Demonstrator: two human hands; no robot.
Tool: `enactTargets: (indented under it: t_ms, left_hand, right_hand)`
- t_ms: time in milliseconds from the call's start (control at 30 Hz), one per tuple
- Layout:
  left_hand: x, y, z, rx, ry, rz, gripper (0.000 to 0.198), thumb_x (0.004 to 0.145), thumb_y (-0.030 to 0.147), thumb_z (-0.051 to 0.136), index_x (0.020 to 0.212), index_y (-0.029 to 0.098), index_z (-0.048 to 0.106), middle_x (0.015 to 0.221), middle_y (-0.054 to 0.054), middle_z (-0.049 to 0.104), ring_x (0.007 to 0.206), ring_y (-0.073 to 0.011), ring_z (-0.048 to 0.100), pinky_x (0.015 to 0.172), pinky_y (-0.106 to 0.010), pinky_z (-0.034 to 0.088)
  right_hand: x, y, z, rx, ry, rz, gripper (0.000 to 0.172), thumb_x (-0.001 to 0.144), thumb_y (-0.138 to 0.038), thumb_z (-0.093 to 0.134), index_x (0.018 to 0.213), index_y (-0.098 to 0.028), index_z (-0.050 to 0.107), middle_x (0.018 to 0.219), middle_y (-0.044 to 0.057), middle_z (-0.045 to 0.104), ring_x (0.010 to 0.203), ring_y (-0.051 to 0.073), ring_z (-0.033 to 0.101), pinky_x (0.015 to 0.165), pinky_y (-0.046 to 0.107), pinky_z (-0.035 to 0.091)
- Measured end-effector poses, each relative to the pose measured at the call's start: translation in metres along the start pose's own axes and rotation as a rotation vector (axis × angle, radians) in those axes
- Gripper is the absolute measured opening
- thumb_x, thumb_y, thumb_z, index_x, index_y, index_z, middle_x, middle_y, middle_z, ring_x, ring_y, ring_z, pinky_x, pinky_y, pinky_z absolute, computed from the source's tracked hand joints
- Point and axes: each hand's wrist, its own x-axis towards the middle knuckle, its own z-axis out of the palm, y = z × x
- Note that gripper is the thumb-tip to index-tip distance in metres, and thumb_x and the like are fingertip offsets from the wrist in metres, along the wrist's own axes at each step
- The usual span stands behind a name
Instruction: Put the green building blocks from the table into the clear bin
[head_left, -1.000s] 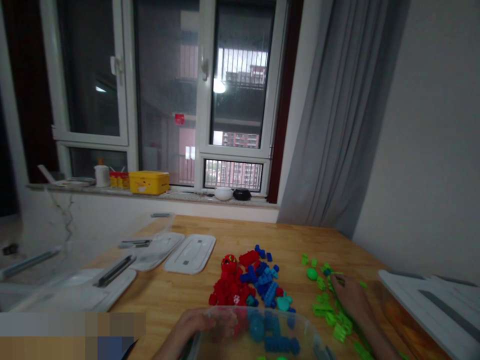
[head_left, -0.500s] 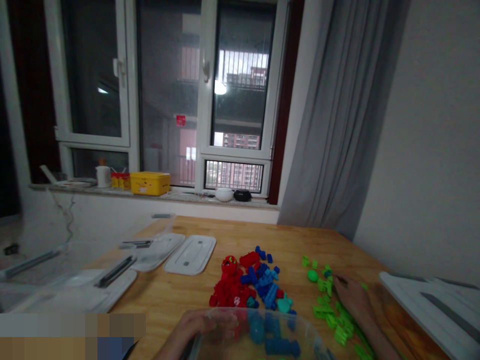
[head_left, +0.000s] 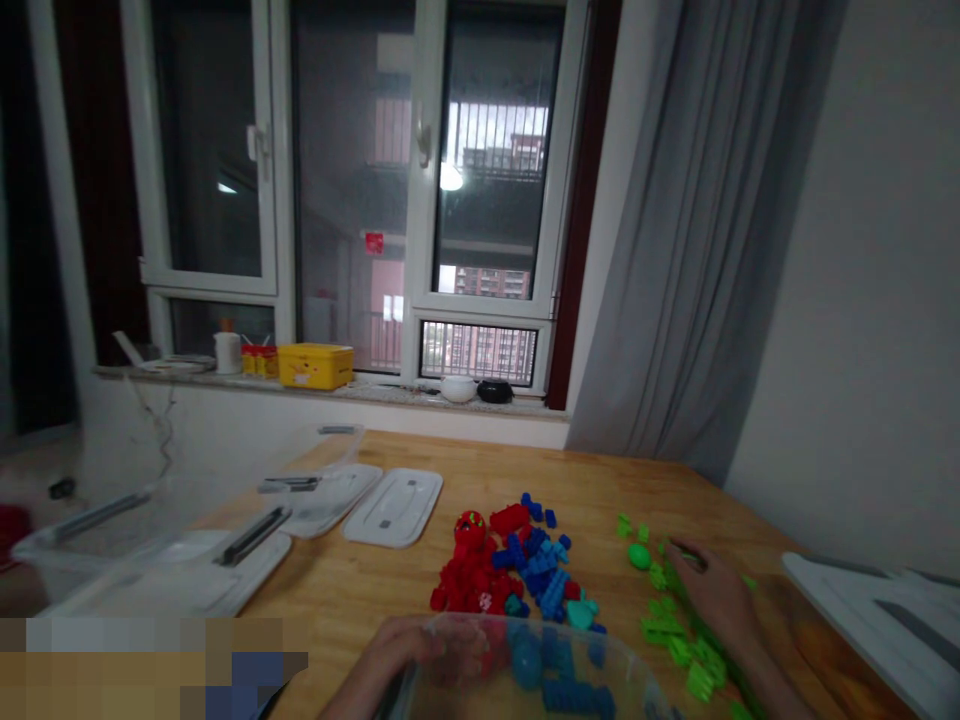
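Note:
My left hand is wrapped over the left wall of a clear plastic bin at the bottom; its fingers show blurrily through the plastic. Just beyond and behind the bin lie a pile of red toy pieces and a heap of blue building blocks, with a turquoise piece beside them. On the right, my right hand is low over scattered lime-green blocks, its fingers curled. What is in them is hidden. A green egg-shaped piece lies left of its fingertips.
White lids and clear bins with grey handles stand on the left. At the right edge are more white lids. The wooden table reaches toward a windowsill with a yellow box. A grey curtain hangs behind.
The view has turned slightly left, so everything sits further right. My right hand's fingertips have shifted a little left over the green blocks, hiding a dark teal piece. My left hand stays on the bin.

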Motion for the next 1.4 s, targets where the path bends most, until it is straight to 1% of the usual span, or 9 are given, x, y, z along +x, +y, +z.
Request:
enactTargets:
  t_ms: [133,333,467,567,767,967,1200,1300,1400]
  left_hand:
    - [0.0,0.01,0.006,0.001,-0.012,0.002,0.04,0.074,0.021,0.054,0.098,0.014,0.085,0.096,-0.01,0.084,0.091,-0.0307,0.074,0.087,-0.038,0.053]
    - [0.001,0.014,0.007,-0.029,-0.028,0.005,0.034,0.073,0.021,0.057,0.09,0.013,0.085,0.092,-0.009,0.084,0.091,-0.0302,0.072,0.091,-0.039,0.051]
    - [0.002,0.01,0.007,-0.042,-0.004,-0.014,0.036,0.071,0.023,0.057,0.091,0.014,0.085,0.092,-0.008,0.084,0.091,-0.0318,0.072,0.089,-0.041,0.052]
    - [0.001,0.01,0.008,-0.056,0.021,-0.031,0.038,0.07,0.023,0.057,0.094,0.016,0.086,0.093,-0.007,0.085,0.092,-0.0328,0.073,0.09,-0.041,0.052]
    - [-0.005,0.02,0.01,-0.012,0.007,-0.022,0.04,0.072,0.025,0.056,0.097,0.013,0.085,0.098,-0.01,0.084,0.095,-0.0333,0.073,0.09,-0.04,0.053]
    - [-0.007,0.024,0.013,-0.047,0.019,-0.048,0.04,0.072,0.023,0.056,0.099,0.013,0.084,0.1,-0.01,0.084,0.101,-0.0369,0.072,0.1,-0.051,0.047]
    - [-0.002,0.017,0.01,-0.085,-0.003,-0.078,0.041,0.07,0.025,0.057,0.098,0.012,0.084,0.099,-0.013,0.084,0.096,-0.037,0.072,0.095,-0.051,0.049]
    - [-0.001,0.013,0.007,-0.098,-0.012,-0.078,0.041,0.068,0.024,0.058,0.097,0.014,0.085,0.099,-0.01,0.084,0.097,-0.0368,0.072,0.095,-0.049,0.05]
    - [-0.001,0.009,0.005,-0.123,0.019,-0.077,0.041,0.067,0.024,0.059,0.097,0.016,0.086,0.097,-0.008,0.085,0.098,-0.0375,0.073,0.095,-0.049,0.051]
  right_hand:
    - [-0.015,-0.033,0.005,0.302,-0.128,0.023,0.051,0.077,-0.059,0.065,0.107,-0.018,0.076,0.103,0.011,0.082,0.098,0.029,0.076,0.088,0.037,0.058]
    - [-0.059,-0.081,0.013,0.834,-0.563,0.134,0.041,0.068,-0.049,0.086,0.099,-0.023,0.078,0.096,0.003,0.079,0.087,0.018,0.071,0.075,0.027,0.055]
    - [-0.081,-0.09,0.014,0.988,-0.961,0.097,0.037,0.062,-0.044,0.092,0.088,-0.022,0.079,0.082,0.0,0.076,0.075,0.012,0.067,0.069,0.022,0.049]
    - [-0.086,-0.087,0.015,1.027,-1.109,0.032,0.038,0.059,-0.044,0.093,0.086,-0.02,0.08,0.079,0.001,0.075,0.07,0.012,0.066,0.066,0.022,0.047]
    - [-0.084,-0.079,0.017,1.045,-1.131,-0.073,0.036,0.054,-0.041,0.095,0.08,-0.022,0.08,0.085,0.002,0.075,0.08,0.016,0.064,0.071,0.025,0.046]
    - [-0.086,-0.081,0.013,1.025,-1.141,-0.099,0.031,0.055,-0.038,0.094,0.08,-0.025,0.08,0.089,0.001,0.074,0.085,0.017,0.064,0.073,0.027,0.044]
    - [-0.081,-0.089,-0.001,0.881,-1.151,-0.117,0.049,0.047,-0.047,0.096,0.086,-0.023,0.082,0.088,0.002,0.075,0.084,0.018,0.063,0.074,0.026,0.043]
    - [-0.069,-0.081,-0.002,0.833,-0.972,-0.045,0.039,0.064,-0.05,0.087,0.09,-0.021,0.08,0.086,0.004,0.076,0.079,0.018,0.064,0.072,0.027,0.044]
    - [-0.041,-0.055,0.002,0.737,-0.595,0.061,0.035,0.077,-0.051,0.076,0.101,-0.025,0.077,0.101,0.005,0.077,0.089,0.02,0.068,0.075,0.029,0.049]
